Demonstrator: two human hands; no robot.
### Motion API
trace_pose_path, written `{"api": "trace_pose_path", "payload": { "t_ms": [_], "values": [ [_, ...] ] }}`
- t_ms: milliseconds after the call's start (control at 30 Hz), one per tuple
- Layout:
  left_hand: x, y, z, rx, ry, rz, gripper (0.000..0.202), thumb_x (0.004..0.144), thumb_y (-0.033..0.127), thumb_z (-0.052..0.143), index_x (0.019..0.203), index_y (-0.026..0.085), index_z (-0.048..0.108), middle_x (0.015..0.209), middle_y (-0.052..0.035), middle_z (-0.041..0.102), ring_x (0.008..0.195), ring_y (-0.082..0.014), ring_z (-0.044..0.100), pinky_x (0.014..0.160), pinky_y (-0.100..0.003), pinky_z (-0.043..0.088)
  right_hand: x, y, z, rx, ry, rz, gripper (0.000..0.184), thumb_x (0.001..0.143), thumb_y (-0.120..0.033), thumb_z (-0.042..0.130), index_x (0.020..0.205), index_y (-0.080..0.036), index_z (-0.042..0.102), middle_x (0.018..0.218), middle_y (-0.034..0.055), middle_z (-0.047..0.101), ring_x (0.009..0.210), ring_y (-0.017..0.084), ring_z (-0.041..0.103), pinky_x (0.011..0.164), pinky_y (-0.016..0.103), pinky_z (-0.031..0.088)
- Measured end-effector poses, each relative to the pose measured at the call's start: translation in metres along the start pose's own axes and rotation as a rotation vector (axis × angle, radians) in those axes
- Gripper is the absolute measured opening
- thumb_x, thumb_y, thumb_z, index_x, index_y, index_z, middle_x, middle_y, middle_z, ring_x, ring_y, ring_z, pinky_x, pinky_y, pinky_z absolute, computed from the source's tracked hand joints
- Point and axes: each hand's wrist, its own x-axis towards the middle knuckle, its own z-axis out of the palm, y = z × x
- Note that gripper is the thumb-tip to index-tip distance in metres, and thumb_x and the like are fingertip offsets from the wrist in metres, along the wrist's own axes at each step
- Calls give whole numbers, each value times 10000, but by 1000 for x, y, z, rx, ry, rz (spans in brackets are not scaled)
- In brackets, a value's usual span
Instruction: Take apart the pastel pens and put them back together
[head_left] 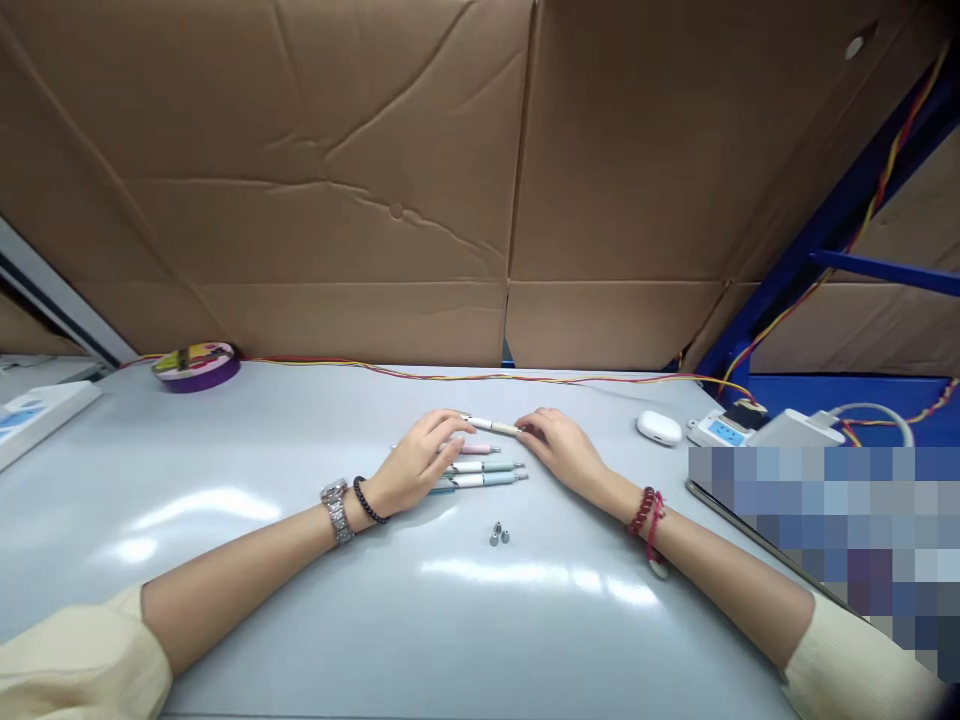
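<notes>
A white pen lies crosswise between my two hands, farthest from me in a small group of pens. My left hand has its fingers stretched over the pen's left end, the thumb apart and lower. At the pen's right end, my right hand pinches the tip between thumb and fingers. Nearer to me lie a pink pen, a green-and-white pen and a light blue pen. My left hand hides their left ends. Several small metal pen tips sit on the table in front of them.
On the grey table, a purple tape roll stands at the back left. A white earbud case, a power strip and a charger are at the right. Twisted wires run along the cardboard wall.
</notes>
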Motion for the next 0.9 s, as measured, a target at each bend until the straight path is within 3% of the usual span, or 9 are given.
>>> {"api": "trace_pose_path", "payload": {
  "t_ms": [133, 233, 367, 433, 500, 600, 667, 733, 900],
  "values": [
    [-2, 0, 1, 72, 58, 36, 225, 958, 274, 415, 1134, 236, 550, 1143, -80, 551, 1101, -241, 487, 957, -410, 411, -1, -12, -6, 125, 140, 57, 228, 916, -339, 479, 906, -182, 645, 843, 57, 684, 725, 186, 601, 689, 340, 496],
    [-3, 0, 2, 130, 113, 84, 320, 922, 289, 508, 1235, 241, 465, 1214, -98, 509, 1154, -257, 443, 976, -428, 391, -7, -27, -8, 237, 226, 66, 233, 922, -353, 485, 949, -174, 632, 891, 67, 688, 782, 184, 620, 727, 331, 510],
    [-4, -1, 4, 230, 183, 144, 349, 900, 293, 557, 1229, 250, 445, 1273, -115, 490, 1227, -296, 381, 1045, -541, 256, -20, -48, -5, 348, 217, 34, 240, 920, -386, 494, 955, -185, 619, 906, 55, 679, 826, 176, 638, 761, 307, 520],
    [-4, -2, 4, 278, 181, 173, 270, 927, 289, 516, 1190, 254, 471, 1159, -91, 578, 1149, -283, 460, 1046, -571, 215, -25, -55, -3, 366, 177, 14, 232, 916, -393, 496, 943, -192, 609, 890, 42, 674, 821, 170, 638, 745, 290, 515],
    [-4, -2, 4, 307, 145, 223, 180, 962, 287, 445, 1123, 247, 513, 927, -43, 646, 926, -224, 573, 976, -490, 346, -26, -58, -3, 349, 123, 2, 216, 921, -386, 481, 936, -198, 587, 823, 23, 660, 748, 157, 621, 665, 265, 491],
    [-4, 0, 5, 334, 99, 304, 200, 987, 294, 374, 1041, 210, 547, 740, -17, 635, 653, -166, 566, 678, -308, 467, -24, -56, -3, 282, 47, 1, 272, 941, -369, 421, 751, -205, 525, 612, -26, 544, 535, 124, 490, 512, 240, 373],
    [-4, 1, 6, 351, 95, 331, 222, 995, 282, 352, 1040, 187, 547, 758, -31, 647, 634, -162, 561, 598, -277, 450, -22, -53, -3, 241, 22, 10, 368, 946, -369, 397, 614, -212, 422, 515, -51, 415, 463, 110, 368, 472, 239, 290],
    [-4, 2, 6, 365, 95, 337, 230, 1000, 258, 337, 1052, 174, 544, 836, -50, 663, 687, -162, 582, 624, -276, 461, -19, -50, -3, 221, 16, 26, 398, 942, -380, 407, 583, -216, 356, 490, -65, 338, 451, 105, 307, 460, 239, 248],
    [-3, 2, 3, 421, 83, 295, 287, 1007, 252, 299, 1046, 163, 569, 796, -46, 632, 682, -160, 566, 600, -264, 446, -18, -43, -7, 225, -33, 9, 302, 934, -385, 442, 688, -210, 450, 548, -55, 452, 500, 108, 397, 494, 220, 324]
  ]
}}
